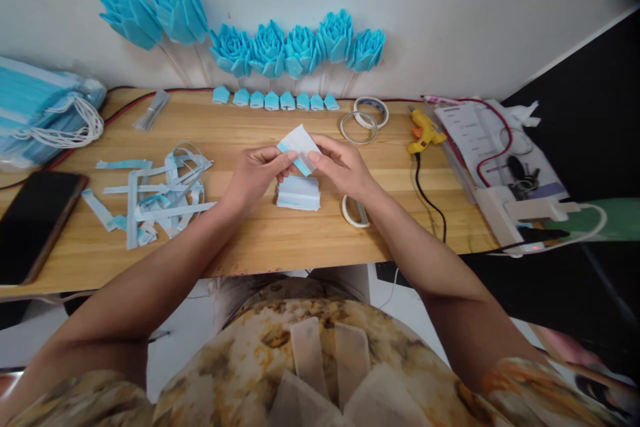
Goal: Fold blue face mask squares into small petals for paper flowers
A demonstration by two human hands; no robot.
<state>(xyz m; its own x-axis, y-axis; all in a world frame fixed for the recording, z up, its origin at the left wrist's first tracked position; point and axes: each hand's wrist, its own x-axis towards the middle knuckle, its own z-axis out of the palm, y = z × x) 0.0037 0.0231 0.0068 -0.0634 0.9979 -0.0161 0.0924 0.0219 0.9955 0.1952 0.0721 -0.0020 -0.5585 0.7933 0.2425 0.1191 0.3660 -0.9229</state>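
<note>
Both my hands hold one small piece of folded mask fabric [299, 144], white with a light blue edge, above the middle of the wooden desk [260, 240]. My left hand [257, 177] pinches its left side between thumb and fingers. My right hand [340, 167] pinches its right side. Just under my hands a small stack of cut mask pieces [299, 193] lies on the desk. A pair of scissors [353, 211] with white handles rests beside my right wrist.
Mask offcuts and strips [155, 197] lie at the left, a phone [35, 220] and a pack of blue masks [45, 110] farther left. Blue fabric flowers [280, 50] and small folded petals [273, 100] line the wall. Tape rolls [365, 119], a yellow glue gun [425, 130] and a power strip [505, 207] are at the right.
</note>
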